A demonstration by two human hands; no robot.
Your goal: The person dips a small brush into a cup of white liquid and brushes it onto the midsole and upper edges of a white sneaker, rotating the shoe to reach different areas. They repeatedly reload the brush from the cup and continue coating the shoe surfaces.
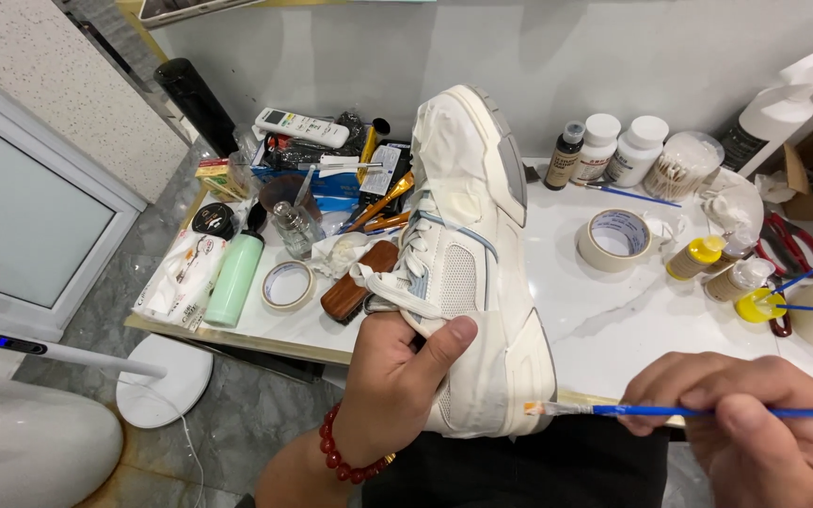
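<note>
My left hand (397, 376) grips shoe (468, 263) mid-frame, long axis vertical, toe up. My right hand (745, 423), lower right, pinches brush (698, 411); tip touches heel edge from right.

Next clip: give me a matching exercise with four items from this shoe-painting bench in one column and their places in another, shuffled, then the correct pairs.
Things:
1. white mesh sneaker
2. thin blue-handled paintbrush
3. mint green bottle
4. roll of beige masking tape

Places:
A. lying on the white marble tabletop, right of the sneaker
B. pinched in the right hand, bristles at the sneaker's heel
C. gripped by the left hand, toe pointing away
D. lying at the table's left end beside a smaller tape roll

Pairs: 1-C, 2-B, 3-D, 4-A
</note>
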